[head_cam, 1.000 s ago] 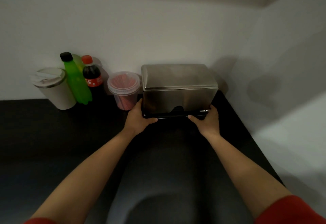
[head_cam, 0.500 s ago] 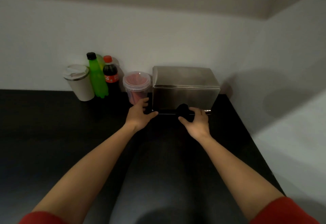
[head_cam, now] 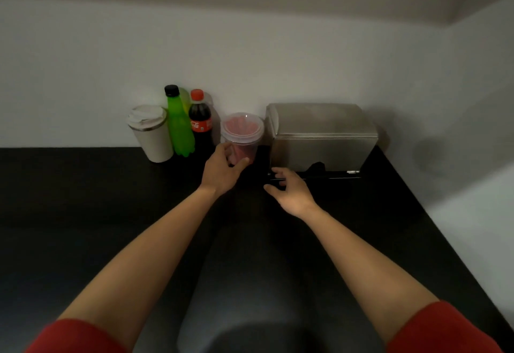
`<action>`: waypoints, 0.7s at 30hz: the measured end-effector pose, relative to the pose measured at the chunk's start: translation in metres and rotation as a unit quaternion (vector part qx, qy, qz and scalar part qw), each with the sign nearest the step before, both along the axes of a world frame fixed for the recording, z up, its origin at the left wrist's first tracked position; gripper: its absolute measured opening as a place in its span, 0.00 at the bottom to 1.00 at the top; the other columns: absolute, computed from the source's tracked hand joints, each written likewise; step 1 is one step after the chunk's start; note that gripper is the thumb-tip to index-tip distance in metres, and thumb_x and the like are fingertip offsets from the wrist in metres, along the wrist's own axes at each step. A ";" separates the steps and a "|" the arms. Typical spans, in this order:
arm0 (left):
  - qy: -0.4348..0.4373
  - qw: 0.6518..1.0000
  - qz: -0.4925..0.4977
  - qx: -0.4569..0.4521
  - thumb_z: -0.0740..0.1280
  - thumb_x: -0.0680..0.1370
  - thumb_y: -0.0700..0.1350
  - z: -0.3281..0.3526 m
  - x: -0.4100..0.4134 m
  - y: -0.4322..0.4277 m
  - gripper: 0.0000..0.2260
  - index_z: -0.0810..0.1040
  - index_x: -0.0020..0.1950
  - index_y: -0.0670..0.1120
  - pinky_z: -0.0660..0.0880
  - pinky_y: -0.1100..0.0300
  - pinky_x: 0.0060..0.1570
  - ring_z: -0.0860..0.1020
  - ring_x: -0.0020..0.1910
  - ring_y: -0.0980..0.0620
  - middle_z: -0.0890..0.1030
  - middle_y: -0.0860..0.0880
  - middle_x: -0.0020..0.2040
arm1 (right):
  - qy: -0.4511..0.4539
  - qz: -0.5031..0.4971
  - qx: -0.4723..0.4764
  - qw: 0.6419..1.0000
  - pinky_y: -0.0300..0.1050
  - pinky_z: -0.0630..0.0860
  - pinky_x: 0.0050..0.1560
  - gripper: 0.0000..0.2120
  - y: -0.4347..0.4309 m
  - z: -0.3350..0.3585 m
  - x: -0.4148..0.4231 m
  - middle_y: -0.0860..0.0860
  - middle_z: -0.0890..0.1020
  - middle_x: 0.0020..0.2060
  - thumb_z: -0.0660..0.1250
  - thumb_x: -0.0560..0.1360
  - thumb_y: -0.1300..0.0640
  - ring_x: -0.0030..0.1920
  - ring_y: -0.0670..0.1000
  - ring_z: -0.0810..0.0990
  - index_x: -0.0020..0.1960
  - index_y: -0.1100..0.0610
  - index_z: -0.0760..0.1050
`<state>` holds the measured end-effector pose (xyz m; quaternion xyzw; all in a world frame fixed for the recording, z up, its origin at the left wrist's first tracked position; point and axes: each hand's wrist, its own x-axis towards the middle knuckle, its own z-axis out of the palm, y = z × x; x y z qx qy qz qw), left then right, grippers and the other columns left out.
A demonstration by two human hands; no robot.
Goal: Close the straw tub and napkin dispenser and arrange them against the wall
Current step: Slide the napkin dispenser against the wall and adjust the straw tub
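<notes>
The steel napkin dispenser (head_cam: pixel 322 135) stands closed against the back wall, near the right corner of the black counter (head_cam: pixel 83 199). Just left of it is the clear straw tub (head_cam: pixel 242 132) with red straws inside and its lid on. My left hand (head_cam: pixel 222 170) is wrapped around the tub's lower part, thumb and fingers on either side. My right hand (head_cam: pixel 290 190) hovers with fingers spread just in front of the dispenser's lower left corner, holding nothing.
Against the wall to the left stand a cola bottle (head_cam: pixel 200 124), a green soda bottle (head_cam: pixel 179 124) and a white lidded cup (head_cam: pixel 151 132). The side wall (head_cam: pixel 459 130) bounds the counter on the right.
Both hands have come off the dispenser. My left hand has shifted left onto the straw tub; my right hand has drawn back and left. The view has pulled back.
</notes>
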<state>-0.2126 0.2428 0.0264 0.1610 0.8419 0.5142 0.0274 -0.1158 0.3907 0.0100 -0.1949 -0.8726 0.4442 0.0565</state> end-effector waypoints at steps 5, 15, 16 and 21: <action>0.005 1.000 -0.015 -0.024 0.69 0.75 0.49 0.005 -0.031 -0.015 0.29 0.62 0.72 0.41 0.70 0.49 0.63 0.72 0.64 0.45 0.71 0.42 0.68 | 0.004 0.022 -0.042 0.999 0.40 0.67 0.57 0.34 -0.030 0.003 -0.032 0.52 0.69 0.69 0.70 0.72 0.50 0.65 0.51 0.71 0.74 0.50 0.59; -0.042 0.999 -0.017 -0.009 0.64 0.78 0.50 0.006 -0.082 -0.002 0.26 0.62 0.72 0.42 0.65 0.59 0.63 0.70 0.66 0.45 0.71 0.42 0.69 | 0.145 0.004 -0.084 0.986 0.39 0.63 0.68 0.35 -0.053 0.027 -0.086 0.57 0.69 0.68 0.70 0.72 0.63 0.68 0.51 0.68 0.73 0.60 0.56; -0.043 0.999 -0.017 -0.011 0.63 0.78 0.50 0.005 -0.085 0.000 0.26 0.63 0.73 0.43 0.66 0.56 0.65 0.71 0.66 0.44 0.72 0.42 0.69 | 0.146 -0.005 -0.081 0.986 0.39 0.63 0.68 0.35 -0.052 0.026 -0.089 0.57 0.68 0.68 0.69 0.72 0.63 0.69 0.51 0.67 0.74 0.61 0.55; -0.051 0.999 0.002 0.006 0.61 0.79 0.50 0.000 -0.091 0.007 0.23 0.65 0.72 0.44 0.68 0.55 0.63 0.73 0.64 0.45 0.75 0.42 0.66 | 0.103 -0.027 -0.072 0.992 0.48 0.61 0.72 0.38 -0.047 0.019 -0.098 0.57 0.65 0.71 0.69 0.73 0.58 0.71 0.53 0.64 0.75 0.59 0.51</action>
